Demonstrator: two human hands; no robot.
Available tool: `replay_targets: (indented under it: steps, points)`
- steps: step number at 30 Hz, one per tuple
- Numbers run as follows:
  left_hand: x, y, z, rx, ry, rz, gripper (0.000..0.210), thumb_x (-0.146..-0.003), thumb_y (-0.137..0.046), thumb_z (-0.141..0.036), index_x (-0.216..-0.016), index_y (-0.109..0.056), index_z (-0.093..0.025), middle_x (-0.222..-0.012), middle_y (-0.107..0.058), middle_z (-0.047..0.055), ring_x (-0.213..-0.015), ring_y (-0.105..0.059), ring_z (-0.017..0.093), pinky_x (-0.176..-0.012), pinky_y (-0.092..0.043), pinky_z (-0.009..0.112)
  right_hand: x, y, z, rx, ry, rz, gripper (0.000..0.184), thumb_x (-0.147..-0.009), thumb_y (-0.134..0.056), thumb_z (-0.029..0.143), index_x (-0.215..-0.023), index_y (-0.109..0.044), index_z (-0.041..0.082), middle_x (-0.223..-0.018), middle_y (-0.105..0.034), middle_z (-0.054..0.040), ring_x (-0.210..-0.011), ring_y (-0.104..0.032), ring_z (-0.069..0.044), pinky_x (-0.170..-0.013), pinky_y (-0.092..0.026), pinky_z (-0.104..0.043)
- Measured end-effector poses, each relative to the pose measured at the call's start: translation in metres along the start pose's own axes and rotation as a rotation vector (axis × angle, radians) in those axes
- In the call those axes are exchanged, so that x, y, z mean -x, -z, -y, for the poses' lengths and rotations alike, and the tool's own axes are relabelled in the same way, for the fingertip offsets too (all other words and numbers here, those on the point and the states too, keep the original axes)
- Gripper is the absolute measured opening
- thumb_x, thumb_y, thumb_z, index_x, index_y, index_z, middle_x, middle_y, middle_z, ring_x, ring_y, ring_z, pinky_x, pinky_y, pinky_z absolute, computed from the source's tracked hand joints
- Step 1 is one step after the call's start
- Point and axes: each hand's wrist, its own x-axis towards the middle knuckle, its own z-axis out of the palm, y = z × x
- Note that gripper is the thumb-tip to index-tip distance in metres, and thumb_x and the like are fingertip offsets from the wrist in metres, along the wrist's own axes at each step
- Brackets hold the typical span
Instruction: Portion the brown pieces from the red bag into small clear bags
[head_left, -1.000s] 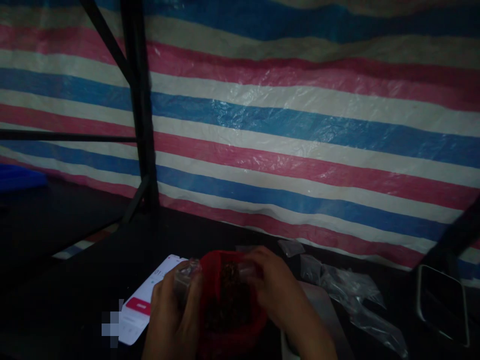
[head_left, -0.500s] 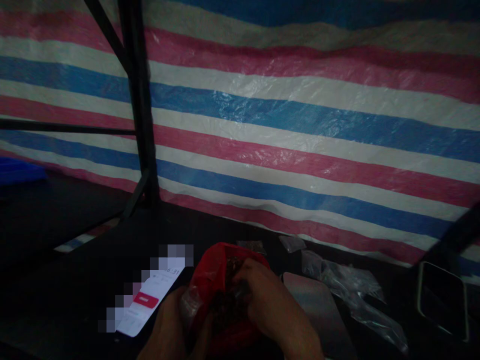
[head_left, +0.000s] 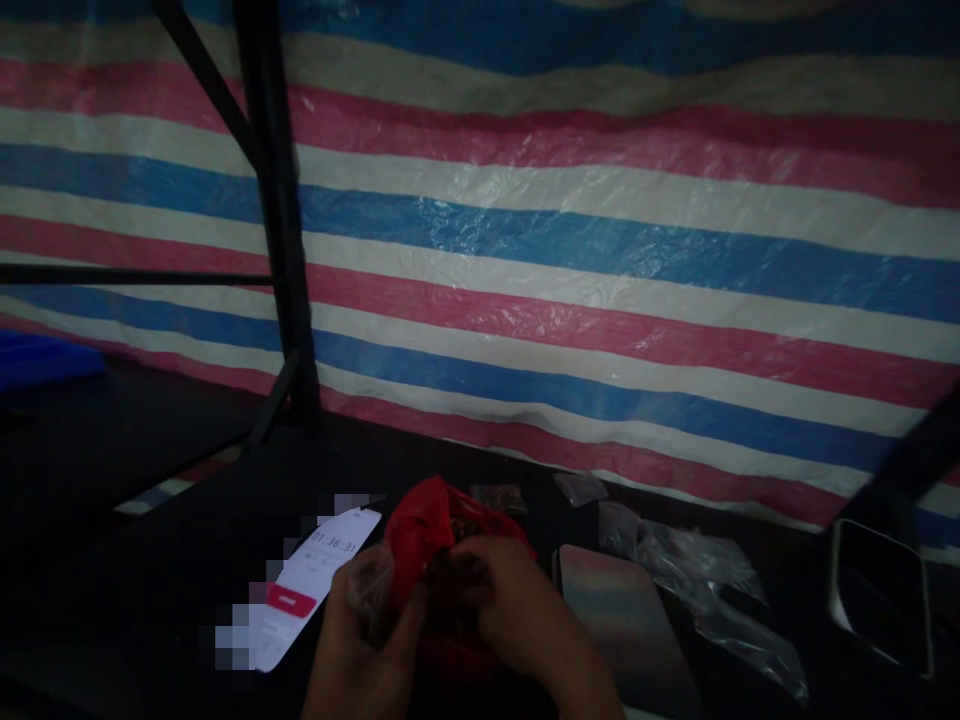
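The red plastic bag (head_left: 420, 515) sits between the hands. The left hand (head_left: 364, 645) pinches a small clear bag (head_left: 371, 580); the right hand (head_left: 514, 595) has moved left since a second ago, fingers curled over dark contents (head_left: 450, 580), grip unclear.

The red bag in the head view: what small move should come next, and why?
Probably, the right hand should lift a pinch of dark contents toward the small clear bag: that hand is at the open red bag, and the left hand holds the clear bag close by.
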Motion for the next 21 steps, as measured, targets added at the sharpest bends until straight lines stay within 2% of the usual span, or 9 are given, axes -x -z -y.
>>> replay_targets:
  steps: [4,6,8,10,16,21]
  points:
    - [-0.004,0.0,0.013,-0.126,-0.018,0.055,0.064,-0.073,-0.073,-0.065,-0.119,-0.061,-0.022,-0.108,-0.075,0.009,-0.105,-0.073,0.035,-0.091,-0.061,0.052,-0.001,0.004,-0.001,-0.132,0.038,0.02,0.056,-0.072,-0.053,-0.005,-0.113,-0.08,0.023,-0.114,-0.083,-0.0035,-0.109,-0.077,-0.02,-0.093,-0.056,-0.027]
    - [-0.008,-0.001,0.019,-0.222,-0.089,0.011,0.061,-0.075,-0.067,-0.07,-0.113,-0.062,-0.023,-0.103,-0.071,0.01,-0.102,-0.069,0.035,-0.088,-0.06,0.054,0.0,0.007,-0.002,-0.145,0.035,0.008,0.053,-0.074,-0.055,-0.003,-0.112,-0.08,0.023,-0.115,-0.083,-0.0034,-0.11,-0.076,-0.021,-0.095,-0.055,-0.029]
    - [-0.012,-0.004,0.024,-0.313,-0.17,-0.084,0.058,-0.073,-0.062,-0.071,-0.105,-0.064,-0.023,-0.101,-0.066,0.012,-0.105,-0.063,0.038,-0.086,-0.058,0.057,0.002,0.013,-0.004,-0.141,0.017,-0.033,0.049,-0.076,-0.057,-0.001,-0.112,-0.08,0.023,-0.116,-0.082,-0.0036,-0.111,-0.076,-0.022,-0.098,-0.054,-0.031]
    - [-0.016,-0.008,0.028,-0.384,-0.222,-0.121,0.055,-0.07,-0.061,-0.071,-0.098,-0.065,-0.024,-0.099,-0.063,0.013,-0.108,-0.058,0.04,-0.086,-0.057,0.057,0.004,0.019,-0.005,-0.127,0.005,-0.076,0.045,-0.078,-0.061,0.001,-0.114,-0.079,0.022,-0.116,-0.082,-0.0042,-0.112,-0.075,-0.023,-0.101,-0.053,-0.033]
    - [-0.02,-0.012,0.024,-0.422,-0.252,0.018,0.041,-0.071,-0.061,-0.066,-0.084,-0.066,-0.027,-0.095,-0.064,0.012,-0.099,-0.059,0.036,-0.084,-0.057,0.051,0.017,0.033,0.009,-0.175,0.078,-0.063,0.044,-0.08,-0.06,0.002,-0.114,-0.078,0.024,-0.112,-0.081,-0.0018,-0.109,-0.074,-0.021,-0.099,-0.052,-0.032]
    - [-0.019,-0.013,0.023,-0.433,-0.257,0.072,0.036,-0.074,-0.055,-0.053,-0.088,-0.07,-0.024,-0.096,-0.066,0.015,-0.089,-0.064,0.034,-0.077,-0.057,0.049,0.029,0.029,0.028,0.041,0.065,-0.121,0.045,-0.082,-0.061,0.002,-0.115,-0.077,0.027,-0.123,-0.077,-0.0009,-0.12,-0.067,-0.021,-0.104,-0.046,-0.033]
